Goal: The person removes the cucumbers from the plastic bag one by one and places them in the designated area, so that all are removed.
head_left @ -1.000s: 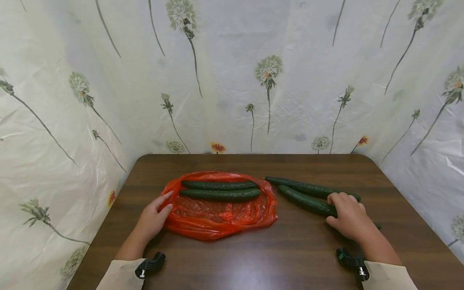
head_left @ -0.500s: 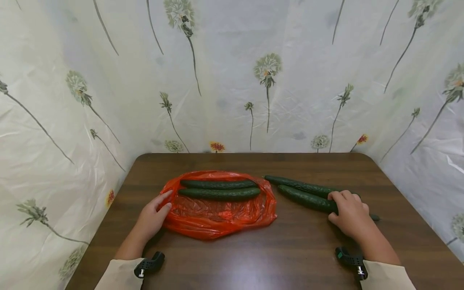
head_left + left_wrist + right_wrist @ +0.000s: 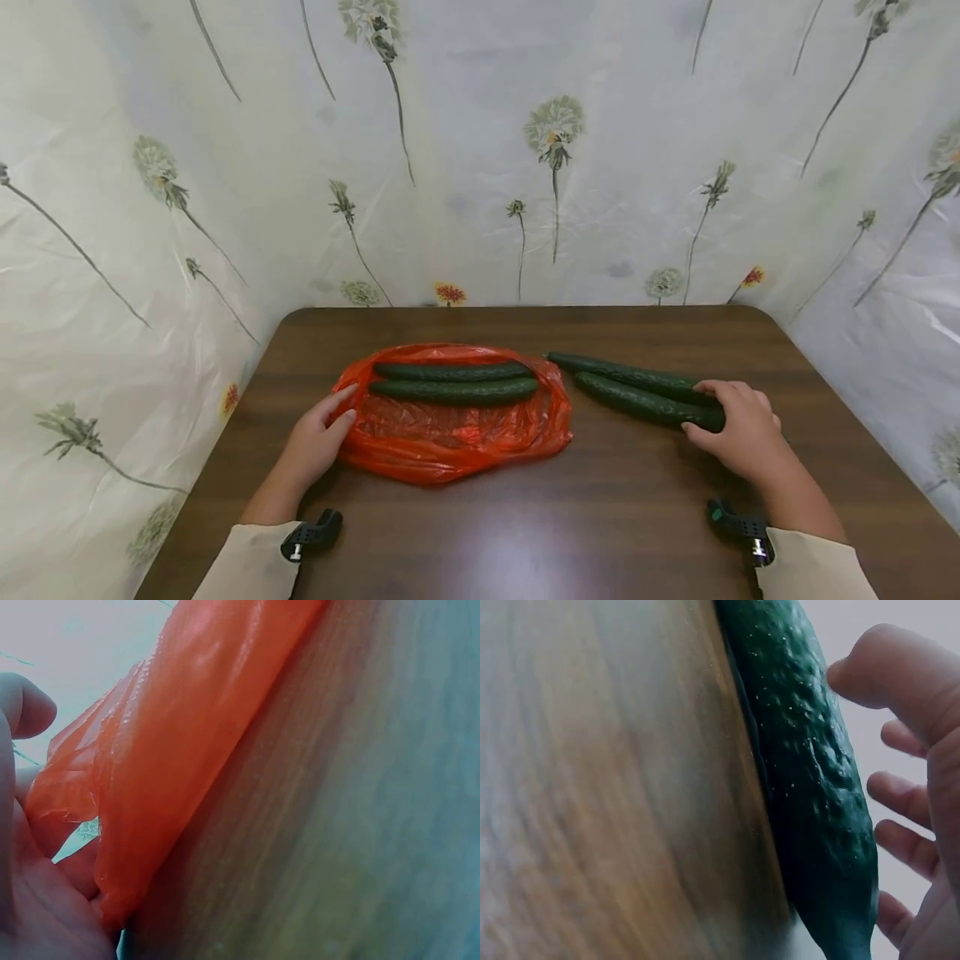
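A red plastic bag (image 3: 450,467) lies spread with its mouth up on the table, two cucumbers (image 3: 453,392) side by side in its far half. My left hand (image 3: 315,442) holds the bag's left rim. In the left wrist view the thin red film (image 3: 187,750) stretches across the fingers. On the right lie two more cucumbers, a far one (image 3: 622,369) and a near one (image 3: 637,402). Over their right ends is my right hand (image 3: 746,429), which covers those ends. The right wrist view shows its spread, bent fingers (image 3: 900,799) and thumb beside a bumpy cucumber (image 3: 802,750).
The brown wooden table (image 3: 525,533) has rounded far corners. Behind and on both sides hangs a pale sheet (image 3: 465,167) printed with dandelions. A black strap with a small device (image 3: 311,537) is worn on each wrist over beige sleeves.
My right hand has shifted a little to the right along the two loose cucumbers, which stay about where they were. The left hand and bag look the same. The head view has tilted slightly.
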`<state>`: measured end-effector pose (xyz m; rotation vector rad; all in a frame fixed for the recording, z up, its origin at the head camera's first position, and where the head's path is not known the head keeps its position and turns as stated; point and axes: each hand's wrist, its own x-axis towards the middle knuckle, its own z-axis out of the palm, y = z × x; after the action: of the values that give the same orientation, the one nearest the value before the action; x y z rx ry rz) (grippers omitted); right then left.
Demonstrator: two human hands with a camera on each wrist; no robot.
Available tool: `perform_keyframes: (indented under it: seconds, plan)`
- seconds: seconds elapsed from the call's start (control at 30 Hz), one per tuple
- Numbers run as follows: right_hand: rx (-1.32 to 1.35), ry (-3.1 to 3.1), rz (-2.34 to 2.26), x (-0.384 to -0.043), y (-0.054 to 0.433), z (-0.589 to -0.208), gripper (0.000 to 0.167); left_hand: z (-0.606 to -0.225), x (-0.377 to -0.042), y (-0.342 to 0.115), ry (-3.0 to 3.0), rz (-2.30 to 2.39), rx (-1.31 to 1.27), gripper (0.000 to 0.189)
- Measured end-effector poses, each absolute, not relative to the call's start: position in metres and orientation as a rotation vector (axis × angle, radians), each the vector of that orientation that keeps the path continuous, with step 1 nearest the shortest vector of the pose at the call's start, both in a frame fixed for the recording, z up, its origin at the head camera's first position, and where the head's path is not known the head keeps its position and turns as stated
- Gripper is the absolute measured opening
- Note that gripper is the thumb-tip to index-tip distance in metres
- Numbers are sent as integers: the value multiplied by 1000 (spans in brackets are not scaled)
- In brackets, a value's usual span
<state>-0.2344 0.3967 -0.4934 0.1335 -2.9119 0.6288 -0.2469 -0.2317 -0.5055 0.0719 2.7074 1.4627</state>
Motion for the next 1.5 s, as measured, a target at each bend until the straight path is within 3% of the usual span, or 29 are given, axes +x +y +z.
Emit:
perform_keyframes:
  seconds: [0.83,1.5]
  plan:
    - [311,-2860,656,-234,356,-486,49,-507,-249,-234,2708,1470,78,51]
    - [489,-2858,608,-255,303,-479,45,-508,-249,-231,2698,1491,67,50]
